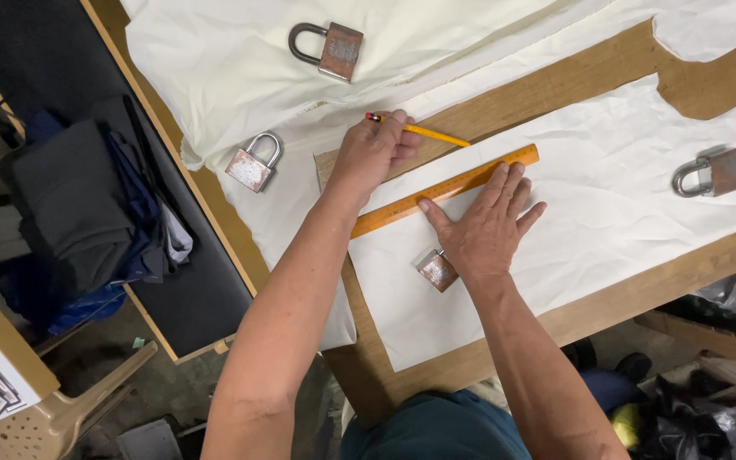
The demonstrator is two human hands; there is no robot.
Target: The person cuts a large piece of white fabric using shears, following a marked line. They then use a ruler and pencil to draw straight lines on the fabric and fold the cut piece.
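My left hand (372, 153) is closed around a yellow pencil (436, 134), its tip pointing right just above an orange ruler (402, 207). The ruler lies slanted along the upper edge of a white fabric piece (623, 196) on a brown wooden table (555, 85). My right hand (483, 226) lies flat, palm down, fingers spread, with the fingertips on the ruler. A small padlock (437, 270) rests on the fabric beside my right wrist.
Three more padlocks weigh the cloth: one at the top (330, 49), one at the left (253, 163), one at the right (709, 173). Folded dark clothes (78, 204) lie on a black bench. A beige plastic chair (61, 417) and black bags (726, 409) sit below.
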